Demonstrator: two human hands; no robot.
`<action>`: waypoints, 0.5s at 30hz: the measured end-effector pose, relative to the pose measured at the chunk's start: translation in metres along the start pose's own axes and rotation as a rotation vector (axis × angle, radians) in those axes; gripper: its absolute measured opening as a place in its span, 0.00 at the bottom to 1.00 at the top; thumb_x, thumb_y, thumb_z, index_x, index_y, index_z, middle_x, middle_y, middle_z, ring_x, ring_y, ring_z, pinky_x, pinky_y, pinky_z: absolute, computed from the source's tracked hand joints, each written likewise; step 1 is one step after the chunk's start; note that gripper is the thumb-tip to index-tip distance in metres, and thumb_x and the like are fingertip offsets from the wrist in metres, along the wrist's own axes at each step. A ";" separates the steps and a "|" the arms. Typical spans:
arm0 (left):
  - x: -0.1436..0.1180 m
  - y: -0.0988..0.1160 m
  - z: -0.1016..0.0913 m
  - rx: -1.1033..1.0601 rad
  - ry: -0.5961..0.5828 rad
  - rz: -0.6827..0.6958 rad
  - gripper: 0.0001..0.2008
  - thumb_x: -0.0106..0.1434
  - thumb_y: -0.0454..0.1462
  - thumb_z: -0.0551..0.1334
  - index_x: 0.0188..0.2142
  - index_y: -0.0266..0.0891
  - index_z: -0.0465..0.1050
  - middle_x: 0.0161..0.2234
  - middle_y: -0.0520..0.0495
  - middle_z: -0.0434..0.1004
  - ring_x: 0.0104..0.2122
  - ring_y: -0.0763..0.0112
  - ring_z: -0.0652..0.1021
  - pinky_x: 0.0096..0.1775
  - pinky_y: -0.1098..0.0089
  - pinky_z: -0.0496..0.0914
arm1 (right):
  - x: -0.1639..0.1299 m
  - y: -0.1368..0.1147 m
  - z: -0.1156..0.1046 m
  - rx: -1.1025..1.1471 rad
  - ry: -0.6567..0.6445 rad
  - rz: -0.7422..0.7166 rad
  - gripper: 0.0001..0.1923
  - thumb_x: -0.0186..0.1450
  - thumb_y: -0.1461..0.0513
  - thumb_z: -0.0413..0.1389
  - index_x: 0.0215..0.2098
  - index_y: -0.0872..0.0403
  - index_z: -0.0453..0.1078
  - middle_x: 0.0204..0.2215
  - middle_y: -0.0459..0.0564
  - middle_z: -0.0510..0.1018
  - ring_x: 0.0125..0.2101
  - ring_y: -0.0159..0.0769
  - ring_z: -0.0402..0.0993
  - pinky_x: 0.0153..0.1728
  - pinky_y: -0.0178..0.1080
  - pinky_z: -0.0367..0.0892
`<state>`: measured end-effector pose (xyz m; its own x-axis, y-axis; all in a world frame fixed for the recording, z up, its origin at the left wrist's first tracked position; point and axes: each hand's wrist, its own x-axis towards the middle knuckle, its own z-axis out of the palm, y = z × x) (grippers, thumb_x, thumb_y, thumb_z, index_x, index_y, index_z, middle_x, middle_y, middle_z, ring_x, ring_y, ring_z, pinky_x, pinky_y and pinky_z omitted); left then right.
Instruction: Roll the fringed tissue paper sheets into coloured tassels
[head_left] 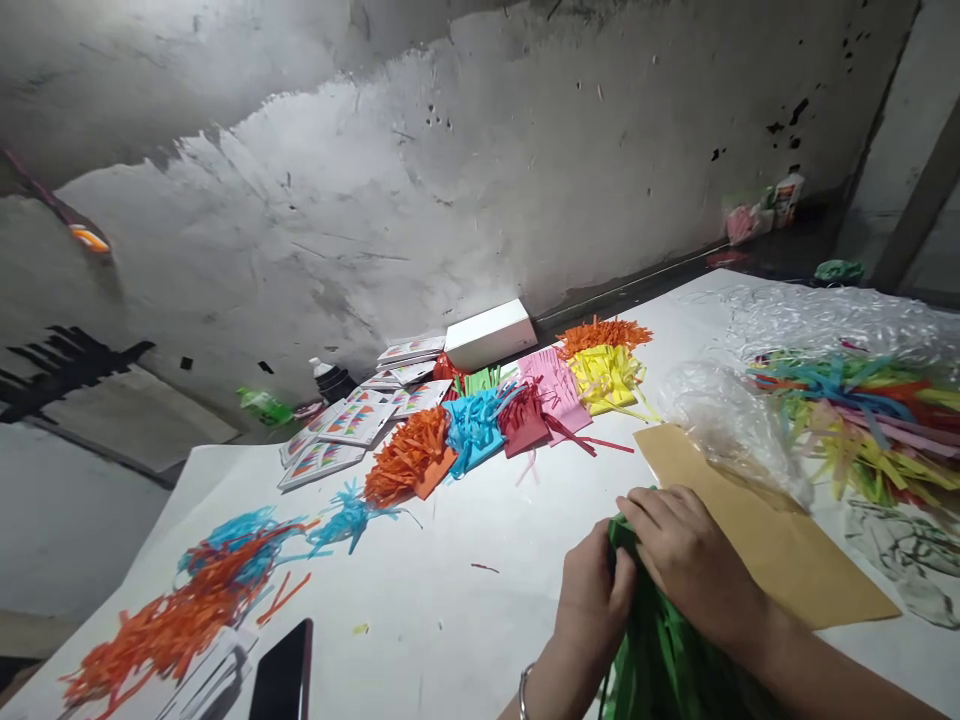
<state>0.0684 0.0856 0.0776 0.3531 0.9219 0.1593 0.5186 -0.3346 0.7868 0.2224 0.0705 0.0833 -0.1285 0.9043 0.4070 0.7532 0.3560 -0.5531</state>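
At the table's near right, a bundle of dark green fringed tissue paper (664, 655) hangs down from both hands in long strips. My left hand (592, 590), with a silver bracelet at the wrist, is closed around its upper end, thumb upward. My right hand (686, 555) is curled over the top of the same bundle from the other side. The fingers hide most of the bundle's top. Beyond the right hand lies a flat brown envelope-like sheet (810, 570), with crumpled clear plastic (727, 410) over its far end.
Folded fringed paper in orange (412, 455), blue (476, 430), pink (555, 390) and yellow (607, 375) lines the white table (420, 610). Printed cards (360, 420) and a white box (491, 335) stand behind. A phone (281, 675) lies front left; multicoloured strips (877, 410) lie right.
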 end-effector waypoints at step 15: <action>-0.004 0.000 -0.024 0.495 0.252 0.877 0.10 0.69 0.28 0.59 0.42 0.41 0.76 0.46 0.42 0.80 0.46 0.60 0.76 0.48 0.58 0.70 | 0.021 0.031 -0.063 0.440 -0.352 0.188 0.16 0.60 0.64 0.50 0.35 0.52 0.80 0.33 0.46 0.85 0.34 0.38 0.82 0.33 0.33 0.74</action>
<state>0.0480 0.0868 0.0912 0.6176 0.3109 0.7225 0.4399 -0.8980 0.0103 0.2835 0.0856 0.1208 -0.2820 0.9582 0.0490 0.4555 0.1787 -0.8721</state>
